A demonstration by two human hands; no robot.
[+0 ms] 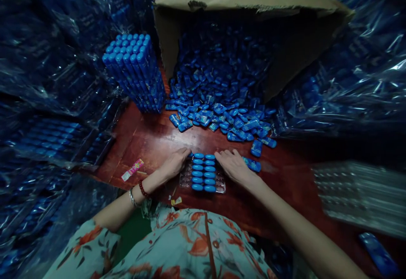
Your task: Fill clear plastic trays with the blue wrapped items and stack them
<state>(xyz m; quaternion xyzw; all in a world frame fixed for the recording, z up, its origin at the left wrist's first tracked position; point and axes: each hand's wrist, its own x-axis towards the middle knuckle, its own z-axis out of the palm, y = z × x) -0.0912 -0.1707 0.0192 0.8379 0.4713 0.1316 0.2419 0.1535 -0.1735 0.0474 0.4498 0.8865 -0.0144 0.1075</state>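
Note:
A clear plastic tray (pixel 220 184) lies on the red-brown table in front of me, with two columns of blue oval containers (pixel 203 172) standing in its middle. My left hand (pixel 177 160) is at the tray's upper left corner, its fingers closed near a small bit of blue at the top of the left column. At the upper right corner, my right hand (pixel 233 165) has its fingers bent beside the top of the right column. What its fingertips hold, if anything, is hidden. Just beyond that hand lies a loose blue container (pixel 253 164).
An open cardboard box (pixel 168 38) spills many blue containers (pixel 218 114) onto the table (pixel 152 135). A tall stack (pixel 136 72) stands left of it. Clear trays (pixel 358 194) lie at right, a pink wrapper (pixel 133 170) at left. Plastic-wrapped packs surround the table.

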